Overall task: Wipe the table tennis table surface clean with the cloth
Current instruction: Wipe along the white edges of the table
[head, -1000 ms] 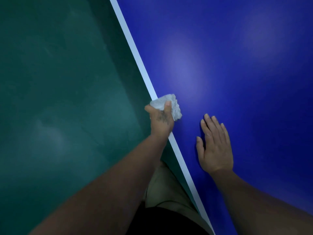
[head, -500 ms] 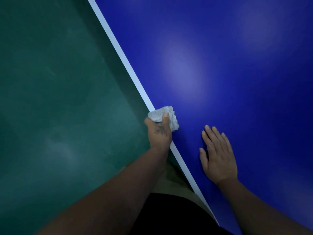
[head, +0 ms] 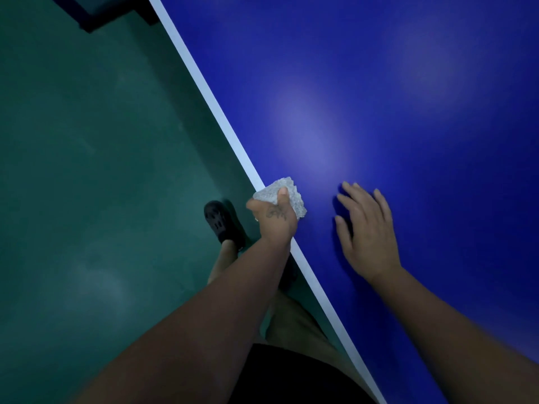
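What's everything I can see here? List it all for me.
table tennis table: one, blue top, fills the right side
white line: one, along the table's left edge
cloth: one, pale grey, crumpled, on that edge
floor: green, left side
dark frame: one, top left; what it is, unclear
shoe: one, black, on the floor
left hand: grips the cloth
right hand: fingers straight, on or just above the blue top
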A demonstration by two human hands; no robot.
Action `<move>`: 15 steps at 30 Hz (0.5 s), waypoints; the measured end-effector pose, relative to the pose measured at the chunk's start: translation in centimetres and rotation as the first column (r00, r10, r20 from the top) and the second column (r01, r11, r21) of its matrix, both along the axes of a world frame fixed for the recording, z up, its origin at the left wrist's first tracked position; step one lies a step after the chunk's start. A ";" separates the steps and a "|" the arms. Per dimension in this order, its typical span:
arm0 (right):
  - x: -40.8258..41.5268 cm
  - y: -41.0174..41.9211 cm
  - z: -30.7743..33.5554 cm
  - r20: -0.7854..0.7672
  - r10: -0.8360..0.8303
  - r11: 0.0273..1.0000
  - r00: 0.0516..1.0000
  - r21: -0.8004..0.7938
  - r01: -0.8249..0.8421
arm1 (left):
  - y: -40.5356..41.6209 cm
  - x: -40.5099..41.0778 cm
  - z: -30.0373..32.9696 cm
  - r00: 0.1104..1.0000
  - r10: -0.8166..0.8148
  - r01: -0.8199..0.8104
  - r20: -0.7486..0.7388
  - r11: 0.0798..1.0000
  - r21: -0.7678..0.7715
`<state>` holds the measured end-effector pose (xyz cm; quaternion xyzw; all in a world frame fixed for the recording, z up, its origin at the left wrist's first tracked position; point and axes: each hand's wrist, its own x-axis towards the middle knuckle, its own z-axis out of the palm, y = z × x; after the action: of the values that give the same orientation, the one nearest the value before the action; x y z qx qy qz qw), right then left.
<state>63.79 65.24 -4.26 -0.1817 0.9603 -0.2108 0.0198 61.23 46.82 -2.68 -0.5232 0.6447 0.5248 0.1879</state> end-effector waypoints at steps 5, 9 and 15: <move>-7.7 -8.4 0.6 -0.026 -0.077 0.996 0.997 -0.051 0.076 | -3.8 -4.6 -0.8 0.994 0.091 -0.090 -0.066 0.996 0.018; -12.8 -14.7 0.8 0.001 -0.066 0.996 0.998 -0.062 0.066 | -6.5 -8.1 -1.0 0.990 0.104 -0.103 -0.096 0.995 0.016; -19.8 -21.5 0.2 0.013 -0.087 0.995 0.996 -0.042 0.088 | -11.4 -14.8 -1.1 0.984 0.173 -0.171 -0.046 0.984 0.052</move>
<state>43.95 43.78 -4.02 -0.1386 0.9625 -0.2329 0.0119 46.47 35.38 -3.78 -0.5589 0.5889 0.5672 0.1381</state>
